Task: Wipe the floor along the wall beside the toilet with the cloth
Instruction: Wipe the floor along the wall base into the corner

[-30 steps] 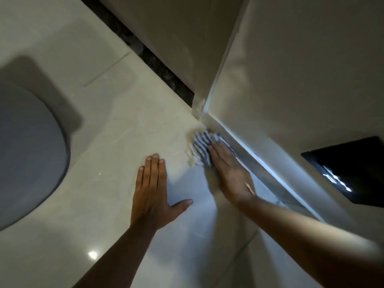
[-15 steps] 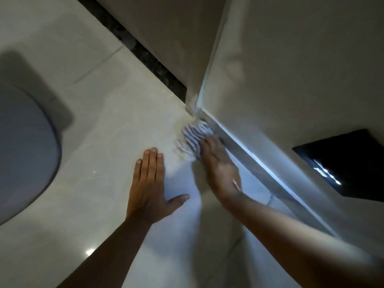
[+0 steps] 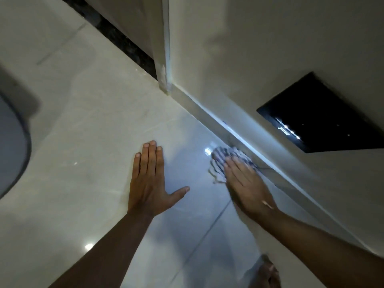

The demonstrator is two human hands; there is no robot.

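A blue-and-white striped cloth [image 3: 220,161] lies bunched on the pale glossy floor tiles [image 3: 99,125], right against the skirting [image 3: 209,115] at the foot of the wall. My right hand [image 3: 247,183] lies flat on the cloth and presses it down, with the fingers covering its near part. My left hand [image 3: 150,179] rests flat on the floor to the left of it, fingers together and thumb spread, holding nothing. The grey toilet [image 3: 10,150] curves in at the left edge.
A door frame post [image 3: 165,48] meets the floor at the wall corner, with a dark threshold strip [image 3: 116,36] beyond it. A black glossy panel [image 3: 320,115] is set in the wall on the right. A knee or foot [image 3: 268,273] shows at the bottom edge.
My right hand has slid the cloth back along the skirting, away from the door frame corner and toward me. My left hand stays planted on the floor.
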